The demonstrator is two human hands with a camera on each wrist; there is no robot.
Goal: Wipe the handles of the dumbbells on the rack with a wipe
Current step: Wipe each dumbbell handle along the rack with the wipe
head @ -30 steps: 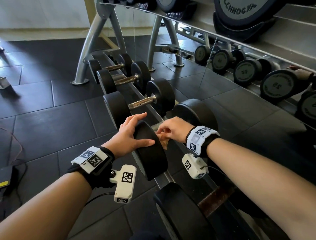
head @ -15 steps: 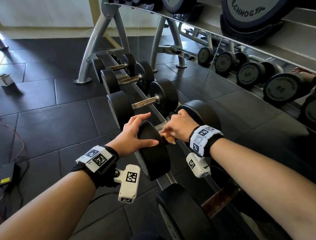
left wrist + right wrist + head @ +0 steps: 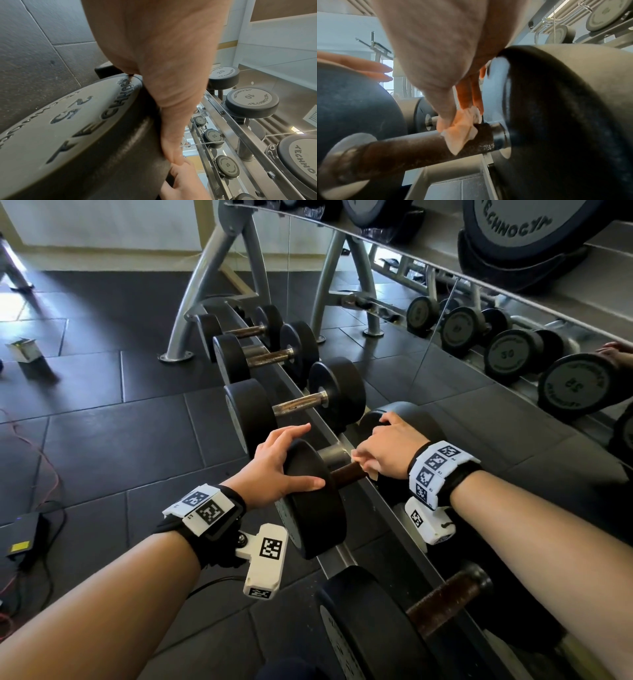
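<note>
A black dumbbell lies on the rack (image 3: 383,508), its rusty handle (image 3: 346,474) (image 3: 419,146) bare near the front head (image 3: 311,501). My left hand (image 3: 291,453) (image 3: 163,67) rests on that head, marked 25 (image 3: 68,135), fingers straight over the top and thumb along its side. My right hand (image 3: 368,463) (image 3: 453,119) grips a crumpled white wipe (image 3: 358,457) (image 3: 464,129) against the handle, close to the far head (image 3: 411,419) (image 3: 565,121).
More dumbbells line the rack: a smaller one (image 3: 301,402) just beyond, a bigger one (image 3: 442,604) nearer me. A mirror (image 3: 513,364) runs along the right. A weight plate (image 3: 513,227) hangs above. A small box (image 3: 24,349), cables (image 3: 34,460) and a dark device (image 3: 20,539) lie on the floor.
My right hand has slid the wipe along the handle away from the front head toward the far head, uncovering the handle's near part. My left hand stays on the front head.
</note>
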